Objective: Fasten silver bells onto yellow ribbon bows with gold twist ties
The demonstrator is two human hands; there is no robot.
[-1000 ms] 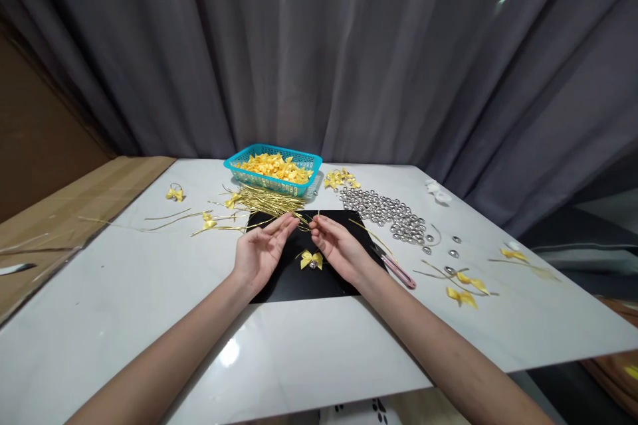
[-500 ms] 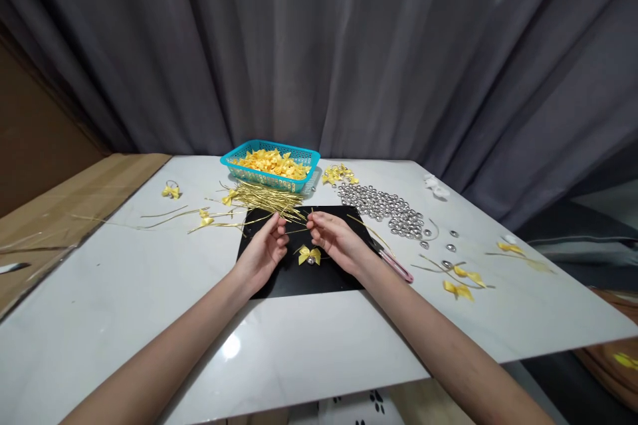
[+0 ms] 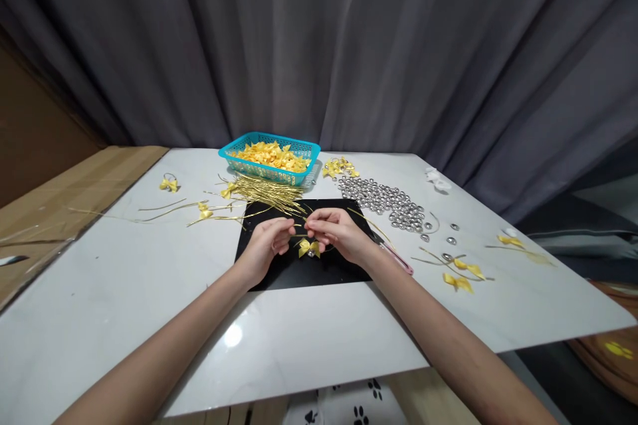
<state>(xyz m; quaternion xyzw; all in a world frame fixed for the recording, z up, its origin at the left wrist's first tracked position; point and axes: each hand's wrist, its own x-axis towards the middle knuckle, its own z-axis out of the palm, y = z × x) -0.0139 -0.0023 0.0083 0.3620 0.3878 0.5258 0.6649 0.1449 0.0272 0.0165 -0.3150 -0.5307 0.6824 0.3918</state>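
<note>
Over a black mat (image 3: 284,277), my left hand (image 3: 266,246) and my right hand (image 3: 336,232) face each other, fingertips a small gap apart. Both are closed in a pinch on a thin gold wire (image 3: 300,235), which shows between them; its ends are hidden by the fingers. Just below the fingertips is a yellow bow (image 3: 310,248) with a small silver bell-like bead at its middle. Beyond the mat's back edge lies a pile of gold wires (image 3: 269,194). Partly under my right forearm are pink-handled scissors (image 3: 397,259).
A blue basket (image 3: 312,163) of yellow bows stands at the back. Many silver beads (image 3: 383,202) spread to the right, near finished-looking bows (image 3: 339,167). Loose bows (image 3: 457,281) and wires lie at the right; more bows (image 3: 205,211) lie left. A grey curtain (image 3: 299,46) hangs behind.
My hands have come closer together and lower toward the bow. The wire between the fingers has moved with them. The view has tilted slightly.
</note>
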